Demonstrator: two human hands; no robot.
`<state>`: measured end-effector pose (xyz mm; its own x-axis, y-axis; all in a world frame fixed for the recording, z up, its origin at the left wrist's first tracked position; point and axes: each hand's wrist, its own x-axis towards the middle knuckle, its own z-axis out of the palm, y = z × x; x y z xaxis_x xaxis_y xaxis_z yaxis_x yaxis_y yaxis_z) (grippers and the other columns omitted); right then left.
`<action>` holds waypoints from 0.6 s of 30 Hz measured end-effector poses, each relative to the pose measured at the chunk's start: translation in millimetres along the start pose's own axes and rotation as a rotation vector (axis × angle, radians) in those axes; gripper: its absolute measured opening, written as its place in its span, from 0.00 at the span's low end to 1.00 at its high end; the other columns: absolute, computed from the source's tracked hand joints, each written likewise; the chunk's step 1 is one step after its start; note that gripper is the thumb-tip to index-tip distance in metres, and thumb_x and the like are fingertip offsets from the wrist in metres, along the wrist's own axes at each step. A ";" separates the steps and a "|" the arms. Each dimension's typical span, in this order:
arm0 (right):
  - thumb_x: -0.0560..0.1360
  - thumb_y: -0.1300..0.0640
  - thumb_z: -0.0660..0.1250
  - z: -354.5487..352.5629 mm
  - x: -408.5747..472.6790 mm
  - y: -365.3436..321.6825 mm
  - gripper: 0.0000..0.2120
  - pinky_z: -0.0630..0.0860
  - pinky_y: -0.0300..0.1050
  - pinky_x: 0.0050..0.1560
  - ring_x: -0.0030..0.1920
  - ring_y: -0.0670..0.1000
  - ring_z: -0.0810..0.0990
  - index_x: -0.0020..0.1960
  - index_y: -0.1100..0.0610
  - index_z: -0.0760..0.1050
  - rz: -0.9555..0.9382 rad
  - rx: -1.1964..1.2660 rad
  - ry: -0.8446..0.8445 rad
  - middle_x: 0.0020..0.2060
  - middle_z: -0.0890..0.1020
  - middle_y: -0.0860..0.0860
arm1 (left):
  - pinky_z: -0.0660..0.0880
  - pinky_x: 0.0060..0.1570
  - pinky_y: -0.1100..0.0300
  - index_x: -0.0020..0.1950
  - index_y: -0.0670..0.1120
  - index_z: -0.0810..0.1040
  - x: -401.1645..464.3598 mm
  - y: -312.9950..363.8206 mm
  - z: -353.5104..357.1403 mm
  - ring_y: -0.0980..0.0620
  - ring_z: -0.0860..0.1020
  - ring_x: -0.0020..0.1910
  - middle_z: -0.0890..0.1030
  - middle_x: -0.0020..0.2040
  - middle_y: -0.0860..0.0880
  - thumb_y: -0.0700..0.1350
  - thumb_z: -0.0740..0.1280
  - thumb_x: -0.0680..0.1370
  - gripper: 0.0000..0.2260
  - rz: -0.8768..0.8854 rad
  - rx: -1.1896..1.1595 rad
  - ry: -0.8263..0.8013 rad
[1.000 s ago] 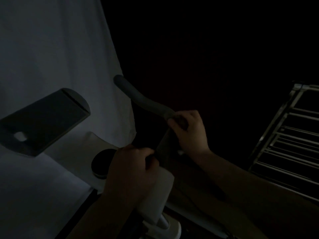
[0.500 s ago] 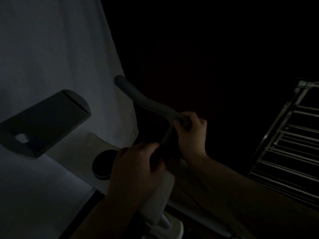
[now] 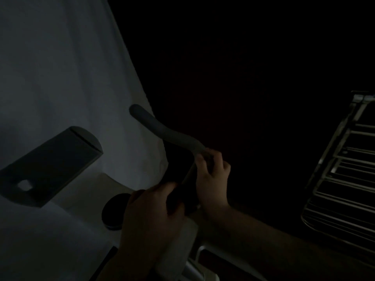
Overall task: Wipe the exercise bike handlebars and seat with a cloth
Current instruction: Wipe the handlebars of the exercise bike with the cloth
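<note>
With the right hand (image 3: 212,175) clasped round the bend of the handlebar (image 3: 168,132) and the left hand (image 3: 152,218) gripping a dark cloth (image 3: 185,191) just below it, the wipe goes best in firm strokes along the bar beyond the right grip.

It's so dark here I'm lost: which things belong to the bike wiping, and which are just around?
Job: handlebar, gripped by the right hand; left hand, curled below it. Cloth: too dark to make out.

Around: white sheet, metal rack, dark console.
</note>
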<state>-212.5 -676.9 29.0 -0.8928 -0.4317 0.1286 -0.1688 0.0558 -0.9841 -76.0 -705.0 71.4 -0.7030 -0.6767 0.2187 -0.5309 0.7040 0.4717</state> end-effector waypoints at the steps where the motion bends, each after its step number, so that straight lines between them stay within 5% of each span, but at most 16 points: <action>1: 0.78 0.50 0.62 1.0 9.0 -1.7 0.09 0.73 0.37 0.47 0.50 0.48 0.72 0.57 0.50 0.72 -0.032 -0.019 0.014 0.57 0.67 0.51 | 0.76 0.43 0.54 0.47 0.56 0.77 4.4 0.7 1.2 0.60 0.78 0.39 0.80 0.40 0.57 0.59 0.60 0.72 0.11 -0.001 -0.015 -0.014; 3: 0.78 0.48 0.62 5.8 41.9 -7.2 0.07 0.69 0.31 0.37 0.44 0.45 0.74 0.52 0.50 0.73 0.041 -0.038 -0.040 0.55 0.73 0.52 | 0.76 0.39 0.51 0.44 0.54 0.74 15.1 3.6 5.1 0.58 0.77 0.37 0.79 0.38 0.55 0.59 0.63 0.73 0.09 0.004 -0.018 -0.038; 5: 0.77 0.45 0.63 7.7 59.6 -7.7 0.07 0.67 0.36 0.33 0.41 0.48 0.76 0.50 0.47 0.74 0.083 -0.060 -0.106 0.52 0.77 0.53 | 0.75 0.38 0.49 0.42 0.53 0.72 24.7 8.2 9.1 0.55 0.76 0.35 0.77 0.37 0.53 0.56 0.66 0.74 0.09 0.007 0.009 -0.042; 10: 0.77 0.49 0.65 -5.6 32.7 7.4 0.05 0.69 0.39 0.48 0.52 0.47 0.71 0.52 0.46 0.72 -0.174 -0.156 -0.098 0.53 0.69 0.47 | 0.73 0.34 0.52 0.39 0.53 0.68 32.7 10.1 18.9 0.56 0.72 0.32 0.72 0.34 0.53 0.59 0.61 0.71 0.10 0.008 0.051 0.020; 15: 0.77 0.47 0.63 13.5 83.9 -13.3 0.05 0.74 0.44 0.42 0.48 0.50 0.77 0.50 0.47 0.72 -0.171 -0.300 -0.285 0.51 0.75 0.48 | 0.73 0.34 0.53 0.38 0.53 0.70 35.9 6.1 20.1 0.57 0.73 0.31 0.73 0.33 0.53 0.66 0.59 0.71 0.17 0.025 0.031 0.032; 18: 0.78 0.50 0.62 3.5 57.7 -1.0 0.08 0.70 0.41 0.46 0.56 0.48 0.72 0.57 0.47 0.73 -0.382 -0.465 -0.257 0.60 0.73 0.45 | 0.72 0.34 0.57 0.40 0.52 0.69 34.6 7.9 18.7 0.57 0.73 0.33 0.73 0.35 0.54 0.64 0.59 0.71 0.15 0.025 0.047 0.030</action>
<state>-262.5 -705.0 37.0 -0.6157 -0.6962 0.3690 -0.6689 0.2142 -0.7118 -113.3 -718.8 66.7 -0.7024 -0.6642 0.2558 -0.5354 0.7299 0.4250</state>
